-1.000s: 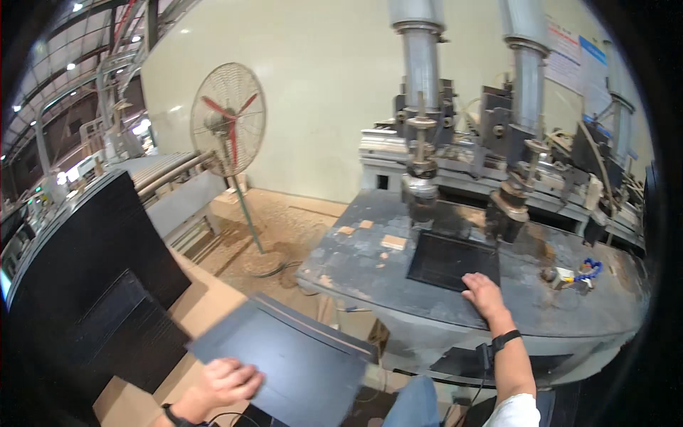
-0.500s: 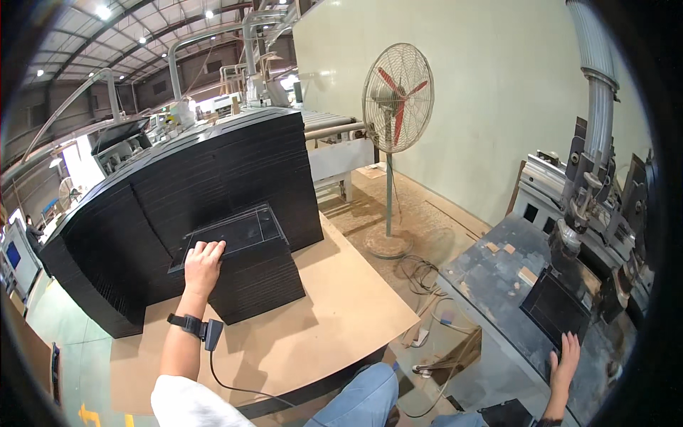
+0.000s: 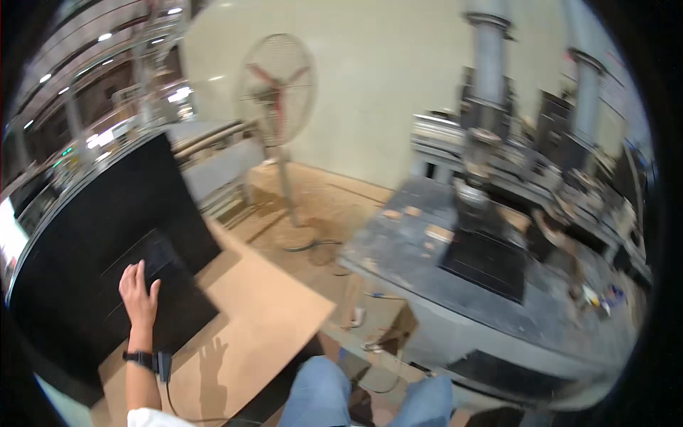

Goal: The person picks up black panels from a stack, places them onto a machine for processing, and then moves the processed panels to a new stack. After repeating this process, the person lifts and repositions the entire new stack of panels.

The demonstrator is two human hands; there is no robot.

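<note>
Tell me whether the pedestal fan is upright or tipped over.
Upright: the pedestal fan stands on its pole, round base flat on the floor, head up against the pale wall.

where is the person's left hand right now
In the head view, lower left: the left hand lies flat on the low stack of black panels, in front of the taller black stack.

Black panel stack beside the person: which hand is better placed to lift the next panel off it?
Left. The left hand lies flat on the top panel of the low black stack, fingers spread. The right hand is out of view, so it probably could not take it first.
</note>
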